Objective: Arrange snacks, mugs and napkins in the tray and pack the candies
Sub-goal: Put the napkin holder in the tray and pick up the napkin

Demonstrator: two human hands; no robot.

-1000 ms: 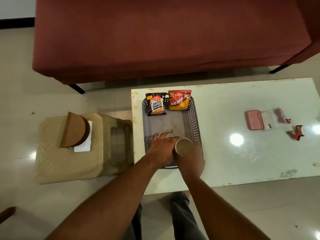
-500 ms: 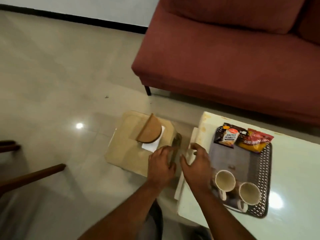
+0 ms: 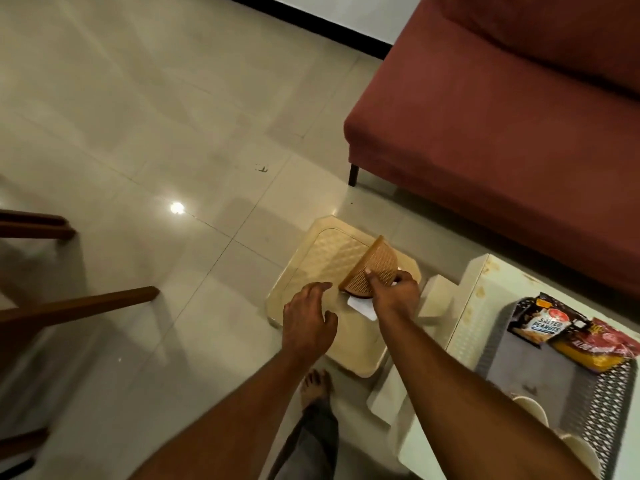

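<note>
napkins (image 3: 362, 305) are the bit in play here, a white stack sitting in a brown fan-shaped holder (image 3: 374, 270) on the beige plastic stool (image 3: 322, 261), which stands on the floor just left of the white table (image 3: 474, 306). only a corner of the white paper shows, poking out under the holder's near edge.

right hand (image 3: 393, 296) is the one already there: thumb on the near face of the holder, fingers wrapped over the far side, so it's closed on the holder itself rather than on the paper. left hand (image 3: 308, 323) is loose and open, fingers spread, just beside the holder's left end, not touching anything as far as i can see.

the relation that matters imo: the holder's long edge runs diagonally, from near-left up to far-right, and the tray (image 3: 609, 403) sits off to the right on the table, with the salted peanuts pack (image 3: 540, 323) and the red snack pack (image 3: 602, 348) at its far end and the two mugs (image 3: 533, 408) at the near end. so the load has to travel rightward, and the right hand is on that side. the left is nearer the free end, handy for steadying. middle of the tray looks open.
</note>
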